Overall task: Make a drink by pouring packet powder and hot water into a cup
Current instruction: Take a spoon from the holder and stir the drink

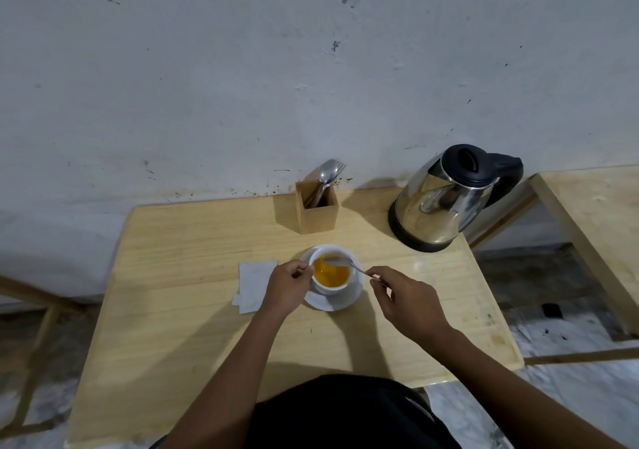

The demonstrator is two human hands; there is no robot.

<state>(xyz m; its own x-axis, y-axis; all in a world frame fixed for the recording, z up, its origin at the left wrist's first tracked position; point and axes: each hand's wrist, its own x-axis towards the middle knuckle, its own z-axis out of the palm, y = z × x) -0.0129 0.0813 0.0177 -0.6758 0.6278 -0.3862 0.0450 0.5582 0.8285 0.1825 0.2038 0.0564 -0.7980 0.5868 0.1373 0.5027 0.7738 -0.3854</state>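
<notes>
Cup (331,273), round and white with a glossy ceramic look, sits on a matching white saucer (342,301) near the middle of the pale wooden bench (193,313), whose grain runs in long streaks. Inside the cup is a bright orange-yellow liquid. A slim metal spoon (345,264) lies across the cup's mouth, its bowl over the liquid and its thin handle running off to the right of the cup. The right hand (406,301), just right of the cup, pinches that handle between thumb and fingertips. The left hand (287,287) is at the cup's left side, fingers curled in close against the cup wall and saucer; whether it actually grips the cup cannot be told. A flat, crumpled white paper packet (254,284) lies on the bench left of the cup, partly under the left hand. Behind the cup stands a square wooden holder (318,211) with a metal spoon and fork handles-down in it. Behind and to the right of the cup stands a shiny steel kettle (446,203), rounded, with a black plastic lid, handle and base.
</notes>
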